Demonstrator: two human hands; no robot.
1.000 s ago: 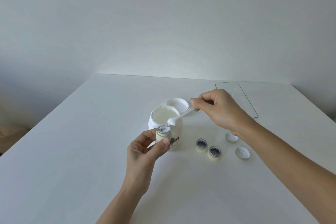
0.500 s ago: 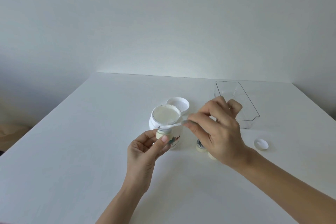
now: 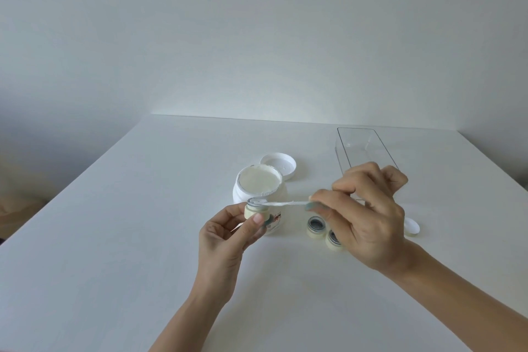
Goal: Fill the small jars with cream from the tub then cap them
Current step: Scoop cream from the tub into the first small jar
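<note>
My left hand [image 3: 225,240] holds a small pale-yellow jar [image 3: 255,209] upright, just in front of the open white cream tub [image 3: 259,188]. My right hand [image 3: 368,214] pinches the handle of a white spatula [image 3: 283,203], which lies almost level with its tip resting across the jar's mouth. Two more small open jars [image 3: 315,226] [image 3: 333,240] stand on the table below my right hand, the nearer one partly hidden by it. A small white cap [image 3: 411,227] lies to the right of that hand.
The tub's white lid [image 3: 281,164] lies upside down behind the tub. A clear rectangular plastic tray [image 3: 357,146] stands at the back right. The white table [image 3: 114,237] ends at a pale wall.
My right hand swung from behind the tub to the front right, turning the spatula from steep to nearly level across the jar's mouth. The left hand and its jar stayed in place.
</note>
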